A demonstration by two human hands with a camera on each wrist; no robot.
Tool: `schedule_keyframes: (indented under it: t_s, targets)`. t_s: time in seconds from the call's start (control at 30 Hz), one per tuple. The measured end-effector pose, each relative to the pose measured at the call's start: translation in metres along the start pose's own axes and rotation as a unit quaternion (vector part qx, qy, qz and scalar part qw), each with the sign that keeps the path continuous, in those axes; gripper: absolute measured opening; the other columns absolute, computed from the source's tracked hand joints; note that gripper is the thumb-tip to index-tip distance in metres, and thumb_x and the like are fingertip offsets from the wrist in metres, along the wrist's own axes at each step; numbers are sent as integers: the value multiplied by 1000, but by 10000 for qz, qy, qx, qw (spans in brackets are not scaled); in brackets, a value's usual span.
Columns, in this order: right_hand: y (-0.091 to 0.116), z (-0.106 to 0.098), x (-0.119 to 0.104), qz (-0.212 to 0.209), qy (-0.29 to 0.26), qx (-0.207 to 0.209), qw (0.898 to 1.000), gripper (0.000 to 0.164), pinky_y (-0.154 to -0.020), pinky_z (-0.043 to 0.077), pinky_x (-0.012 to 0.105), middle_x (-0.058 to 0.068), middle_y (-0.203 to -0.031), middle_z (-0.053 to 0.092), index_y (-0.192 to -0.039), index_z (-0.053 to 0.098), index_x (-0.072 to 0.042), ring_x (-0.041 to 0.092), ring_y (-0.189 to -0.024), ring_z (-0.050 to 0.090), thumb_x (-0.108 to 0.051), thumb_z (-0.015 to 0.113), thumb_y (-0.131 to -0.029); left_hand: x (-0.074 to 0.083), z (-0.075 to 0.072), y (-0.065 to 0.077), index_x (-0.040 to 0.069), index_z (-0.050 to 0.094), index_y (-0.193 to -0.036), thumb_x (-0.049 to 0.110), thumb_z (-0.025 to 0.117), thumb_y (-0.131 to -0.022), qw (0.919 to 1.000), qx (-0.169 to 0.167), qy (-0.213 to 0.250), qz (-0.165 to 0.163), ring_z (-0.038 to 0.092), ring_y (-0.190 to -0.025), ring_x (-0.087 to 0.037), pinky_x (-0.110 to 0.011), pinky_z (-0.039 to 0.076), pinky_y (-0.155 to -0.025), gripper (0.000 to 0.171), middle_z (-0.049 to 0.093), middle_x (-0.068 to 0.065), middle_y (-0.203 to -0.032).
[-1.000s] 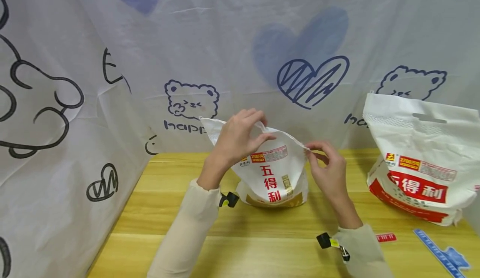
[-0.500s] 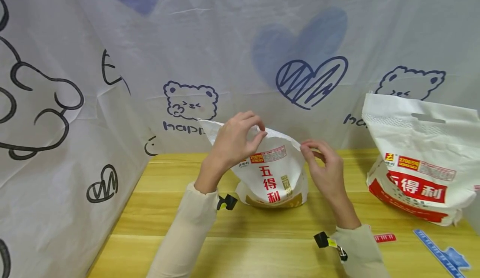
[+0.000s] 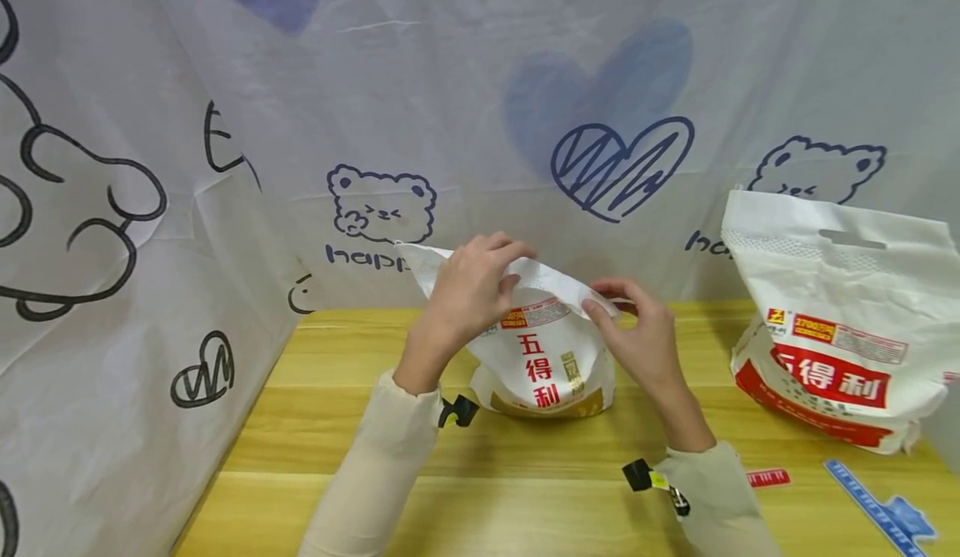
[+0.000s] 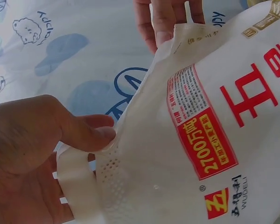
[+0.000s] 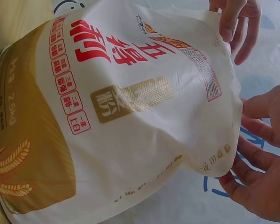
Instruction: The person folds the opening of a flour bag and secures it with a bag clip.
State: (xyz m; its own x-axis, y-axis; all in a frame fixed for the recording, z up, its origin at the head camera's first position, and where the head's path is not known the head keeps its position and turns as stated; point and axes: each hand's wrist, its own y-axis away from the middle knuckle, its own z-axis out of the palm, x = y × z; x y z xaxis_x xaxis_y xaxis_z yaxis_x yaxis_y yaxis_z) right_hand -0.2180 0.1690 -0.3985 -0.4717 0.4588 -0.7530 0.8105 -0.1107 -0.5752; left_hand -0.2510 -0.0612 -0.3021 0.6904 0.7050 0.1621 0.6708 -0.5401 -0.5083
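Observation:
A white flour bag [image 3: 536,365] with red characters and a gold base stands upright on the table. My left hand [image 3: 472,290] grips its top edge; the left wrist view shows the thumb [image 4: 100,137] at the edge and other fingers behind the top strip. Towards the bag's right top corner, my right hand [image 3: 637,332] pinches the edge, thumb in front and fingers behind. That part of the rim folds forward. From the right wrist side, the fingers of the right hand [image 5: 266,154] touch the edge, and wheat ears show low on the bag [image 5: 130,140].
A second white flour bag [image 3: 832,357] with a red band and a handle slot stands at the right. In front of it lie a blue ruler [image 3: 873,503] and a red ruler-like strip [image 3: 768,478], partly hidden by the sleeve. A printed cloth [image 3: 480,123] hangs behind the wooden table [image 3: 315,424].
The bag's top edge has tipped forward and down on the right. My right hand has shifted slightly left, its thumb now over the folded rim. My left hand has lowered a little.

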Motion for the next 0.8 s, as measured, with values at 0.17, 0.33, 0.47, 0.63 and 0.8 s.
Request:
schedule_keyframes:
  t_s: [0.17,0.33,0.47,0.63,0.8]
  targets:
    - [0,3,1,-63,55,-1,10000,29,-91,51,39,10,-116,71,-117,70,-3,23,-105,64,-17,78,-93,1,8,1,14,74,-121,1,74,-89,9997,243,-14,-39,62,-103,-23,-36,51,-85,35,69,-2,-119]
    - [1,5,5,-168,196,40,9997,26,-88,50,30,9,-115,70,-116,72,-2,22,-103,63,-14,77,-93,0,14,3,11,76,-115,1,75,-91,9978,556,281,-216,62,-103,-22,-35,50,-83,26,70,-2,-113]
    - [1,4,9,-187,264,115,9994,21,-86,52,29,9,-112,70,-113,74,-1,22,-100,64,-9,76,-93,-3,18,4,10,77,-112,1,77,-90,9952,819,470,-246,64,-103,-22,-36,52,-86,24,70,-3,-109]
    - [0,4,12,-233,266,186,9992,15,-84,52,25,10,-109,71,-109,74,0,22,-97,65,-4,74,-94,-5,21,6,11,77,-112,2,78,-89,9936,1002,445,-270,65,-103,-23,-38,51,-91,25,71,-3,-108]
    - [0,4,14,-255,316,218,9989,13,-83,51,20,10,-107,71,-107,75,0,22,-96,65,-1,72,-94,-7,24,7,11,78,-110,2,78,-88,9913,1203,457,-288,67,-101,-23,-42,49,-98,23,73,-3,-107]
